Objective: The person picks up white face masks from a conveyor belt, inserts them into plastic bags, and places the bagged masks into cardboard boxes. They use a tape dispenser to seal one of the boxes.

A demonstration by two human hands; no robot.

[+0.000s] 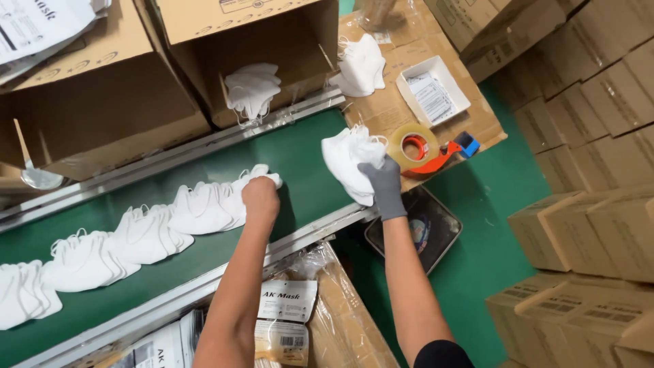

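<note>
Far left on the green conveyor belt (300,163): row of white folded masks (122,245), overlapping like shingles, running from the left edge up toward centre. Cardboard boxes (102,102) stand behind the belt, one open w/ a few masks (252,88) spilling at its mouth.

My left hand (261,197) is bare, fingers curled down and pressed onto the lead end of the row, pinching the top mask at approx the fold. Can't tell how many layers it has, knuckles hide the tips.

Below the belt rail: bagged mask packs (286,317) w/ printed labels, stacked in clear plastic.

Right hand (383,184) wears a grey glove, closed around a small stack of masks (347,163), held just over the belt's right end, near the rail. Ear loops hang loose off the stack.

Right of that, on a flattened carton: another mask pile (361,65), a small white tray (432,88) w/ a paper slip, a tape dispenser (429,150) w/ clear roll, orange frame. Dark tray (415,228) sits on the green floor below. More boxes (593,136) stacked far right.

To do this step well, imo: keep L grip on the fold edge, not the loops, so the shingled row doesn't drag along. Lift one at a time, straight up, then across. R hand should keep the stack edges aligned and squeezed flat, loops tucked same side, else they snag the tape dispenser or the rail. Risk: pulling the lead mask sideways fans the whole row out of order.
</note>
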